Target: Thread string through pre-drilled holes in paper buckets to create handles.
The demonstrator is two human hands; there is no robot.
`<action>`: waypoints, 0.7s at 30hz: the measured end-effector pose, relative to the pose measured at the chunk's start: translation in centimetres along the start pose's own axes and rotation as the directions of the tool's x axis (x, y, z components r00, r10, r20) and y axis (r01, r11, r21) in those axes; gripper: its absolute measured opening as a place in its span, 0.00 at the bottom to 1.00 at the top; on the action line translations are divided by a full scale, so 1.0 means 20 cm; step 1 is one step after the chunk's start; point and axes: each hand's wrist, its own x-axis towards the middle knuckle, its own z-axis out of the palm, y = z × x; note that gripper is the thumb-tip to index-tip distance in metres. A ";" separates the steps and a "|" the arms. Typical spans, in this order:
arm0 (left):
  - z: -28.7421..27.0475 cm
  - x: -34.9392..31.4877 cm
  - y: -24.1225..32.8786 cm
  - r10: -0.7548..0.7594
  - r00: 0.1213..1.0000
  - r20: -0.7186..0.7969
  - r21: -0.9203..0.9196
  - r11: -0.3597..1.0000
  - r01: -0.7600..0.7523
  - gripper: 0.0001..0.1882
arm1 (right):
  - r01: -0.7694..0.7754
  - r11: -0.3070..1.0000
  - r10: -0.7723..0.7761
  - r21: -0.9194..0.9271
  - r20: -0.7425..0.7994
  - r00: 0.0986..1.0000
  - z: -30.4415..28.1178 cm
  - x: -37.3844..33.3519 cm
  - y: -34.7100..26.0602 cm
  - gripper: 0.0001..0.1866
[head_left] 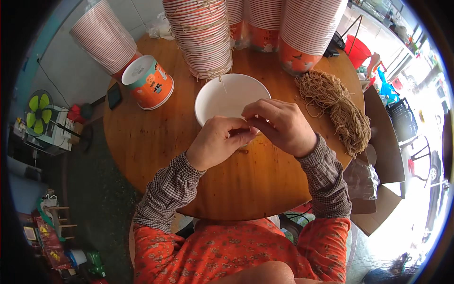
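My left hand (222, 140) and my right hand (283, 124) meet over the near rim of a white paper tub (208, 97), whose open mouth faces up. On both hands the thumb and fingers are pinched together, their tips almost touching. Whatever lies between the fingertips is too small or hidden to make out. A thin piece of string (223, 86) shows against the far inner wall of the tub. Behind it rises a tall nested stack of paper tubs (201, 42) with string tied around their rims. To the right lies a loose bundle of tan string (333, 102).
An orange printed tub (153, 87) stands upside down at the left, near a dark phone (114, 96). Plastic-wrapped tub stacks (312, 33) line the table's back. Beside the round wooden table (156, 151) are an open cardboard box (385, 137) and a green-bladed fan (39, 113).
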 end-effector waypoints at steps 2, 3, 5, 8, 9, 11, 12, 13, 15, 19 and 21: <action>0.00 0.00 0.00 -0.028 0.999 -0.025 -0.033 0.999 0.027 0.09 | -0.053 0.996 0.054 0.072 -0.021 0.998 0.01 -0.01 0.00 0.08; 0.00 0.00 0.00 -0.061 0.997 -0.051 -0.065 0.996 0.058 0.09 | -0.122 0.987 0.132 0.103 -0.098 0.986 0.01 -0.02 -0.01 0.08; -0.02 0.00 0.01 -0.138 0.990 -0.024 -0.172 0.976 0.132 0.10 | -0.240 0.959 0.263 0.149 -0.166 0.950 0.01 -0.06 -0.02 0.07; -0.02 0.00 0.00 -0.184 0.983 -0.001 -0.236 0.955 0.178 0.11 | -0.307 0.932 0.334 0.194 -0.121 0.935 0.04 -0.16 -0.05 0.08; -0.02 0.01 0.00 -0.151 0.988 -0.011 -0.196 0.970 0.146 0.12 | -0.302 0.935 0.326 0.187 -0.118 0.938 0.06 -0.19 -0.06 0.10; -0.02 0.01 0.01 -0.151 0.988 -0.004 -0.223 0.964 0.147 0.12 | -0.257 0.960 0.272 0.109 -0.154 0.950 0.09 -0.21 -0.08 0.10; -0.02 0.01 0.01 -0.152 0.988 -0.004 -0.249 0.957 0.146 0.11 | -0.206 0.978 0.208 0.030 -0.182 0.961 0.11 -0.21 -0.08 0.11; -0.01 0.01 0.01 -0.153 0.988 -0.002 -0.247 0.958 0.148 0.11 | -0.201 0.980 0.197 -0.004 -0.190 0.962 0.12 -0.22 -0.07 0.11; -0.01 0.01 -0.01 -0.148 0.989 -0.016 -0.191 0.971 0.142 0.11 | -0.195 0.980 0.184 -0.028 -0.214 0.959 0.14 -0.23 -0.05 0.11; -0.01 0.01 -0.01 -0.127 0.992 -0.016 -0.164 0.979 0.122 0.11 | -0.174 0.984 0.159 -0.043 -0.240 0.958 0.14 -0.22 -0.04 0.09; -0.01 0.01 0.00 -0.130 0.991 -0.010 -0.164 0.978 0.127 0.10 | -0.191 0.981 0.191 0.027 -0.257 0.947 0.14 -0.21 -0.06 0.08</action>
